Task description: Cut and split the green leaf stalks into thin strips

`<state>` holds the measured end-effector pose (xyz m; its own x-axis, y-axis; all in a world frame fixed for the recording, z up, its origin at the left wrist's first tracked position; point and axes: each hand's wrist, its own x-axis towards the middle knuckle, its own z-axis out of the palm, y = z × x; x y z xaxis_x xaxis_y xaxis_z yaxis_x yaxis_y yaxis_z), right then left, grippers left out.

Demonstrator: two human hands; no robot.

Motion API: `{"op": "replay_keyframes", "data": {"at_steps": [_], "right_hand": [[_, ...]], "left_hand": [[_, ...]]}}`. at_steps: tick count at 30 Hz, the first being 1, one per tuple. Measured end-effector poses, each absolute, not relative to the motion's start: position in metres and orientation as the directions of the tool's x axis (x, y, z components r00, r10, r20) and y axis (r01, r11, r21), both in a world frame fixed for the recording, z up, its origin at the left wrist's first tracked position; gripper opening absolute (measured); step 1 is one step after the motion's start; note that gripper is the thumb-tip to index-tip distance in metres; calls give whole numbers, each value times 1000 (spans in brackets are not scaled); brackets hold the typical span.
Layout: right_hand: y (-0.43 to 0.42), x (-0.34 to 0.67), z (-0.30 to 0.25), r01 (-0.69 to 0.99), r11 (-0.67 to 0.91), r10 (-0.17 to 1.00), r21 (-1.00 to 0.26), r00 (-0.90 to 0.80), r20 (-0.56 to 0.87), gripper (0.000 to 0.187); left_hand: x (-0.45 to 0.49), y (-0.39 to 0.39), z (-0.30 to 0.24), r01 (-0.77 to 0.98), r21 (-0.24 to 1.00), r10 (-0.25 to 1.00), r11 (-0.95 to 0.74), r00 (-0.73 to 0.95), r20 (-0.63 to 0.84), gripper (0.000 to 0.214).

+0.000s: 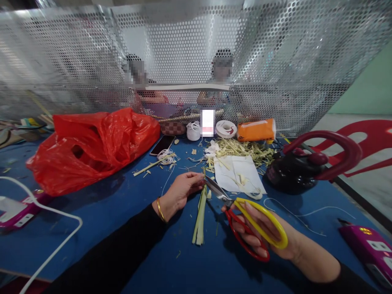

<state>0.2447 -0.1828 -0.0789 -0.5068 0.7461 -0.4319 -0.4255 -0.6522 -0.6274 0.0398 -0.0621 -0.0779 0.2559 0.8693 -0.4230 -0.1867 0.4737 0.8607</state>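
My left hand (183,187), with a gold bangle at the wrist, pinches the upper end of a flat, pale green strip of plant leaf (200,220). The strip hangs down towards me and fans out at its lower end. My right hand (260,228) grips a pair of scissors (260,220) with one yellow and one red handle loop. Their blades reach up to the left, the tips close to my left fingertips at the strip's top. Whether the blades touch the strip, I cannot tell.
A red plastic bag (101,151) lies left, beside a phone (163,145). Plant scraps (245,149) and white paper (241,173) lie ahead. A dark kettle (290,175) stands right. Purple power strips (367,249) and white cable flank me. Perforated metal mesh (183,41) rises behind; two people sit beyond.
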Motion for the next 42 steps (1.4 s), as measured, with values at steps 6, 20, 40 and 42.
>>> {"op": "replay_keyframes", "data": {"at_steps": [6, 20, 40, 42], "right_hand": [[-183, 246, -80, -447, -647, 749, -617, -525, -405, 35], [-185, 246, -84, -461, -637, 749, -618, -560, -354, 35], [-181, 241, -80, -402, -643, 755, -652, -476, -450, 44], [-180, 241, -81, -412, -656, 746, -632, -480, -461, 44]], "left_hand": [[39, -63, -76, -177, 862, 869, 474, 250, -427, 12], [37, -59, -79, -178, 864, 870, 471, 255, -422, 13], [42, -67, -76, -144, 853, 848, 502, 278, -452, 7], [42, -68, -75, -138, 852, 845, 506, 276, -457, 6]]}}
